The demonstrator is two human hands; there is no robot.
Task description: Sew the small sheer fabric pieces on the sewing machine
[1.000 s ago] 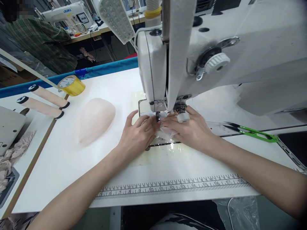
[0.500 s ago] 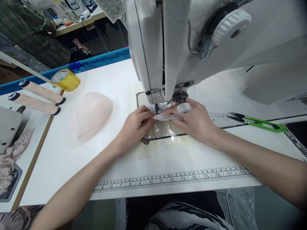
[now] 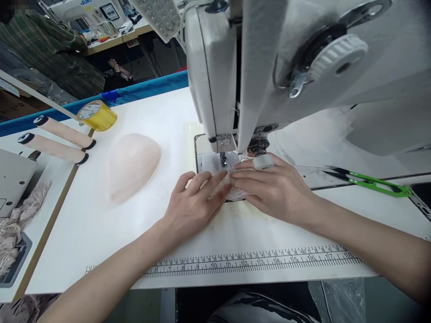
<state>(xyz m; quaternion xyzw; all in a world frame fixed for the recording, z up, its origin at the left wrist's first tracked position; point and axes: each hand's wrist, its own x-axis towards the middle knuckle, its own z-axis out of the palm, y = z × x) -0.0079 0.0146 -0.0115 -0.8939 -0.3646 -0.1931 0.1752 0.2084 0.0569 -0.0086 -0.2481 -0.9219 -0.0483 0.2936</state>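
**Bright below, dim beyond**

The white tabletop (image 3: 101,224) is brightly lit; the pale piece (image 3: 134,166) is nearly washed out. The sewing machine (image 3: 215,85) is shaded grey; beneath the far desk (image 3: 138,33), everything is darkened. The upper-right corner is vignetted.

The one head-worn view looks forward and down from above the near edge of the desk (image 3: 84,237), close to the sewing machine (image 3: 303,27), which probably hides much of the far right corner.

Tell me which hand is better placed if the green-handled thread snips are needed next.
The right hand, I'd judge: the thread snips lie on its side, cutting end toward it. The left hand is farther away, left of the presser foot. Both are at sheer fabric.
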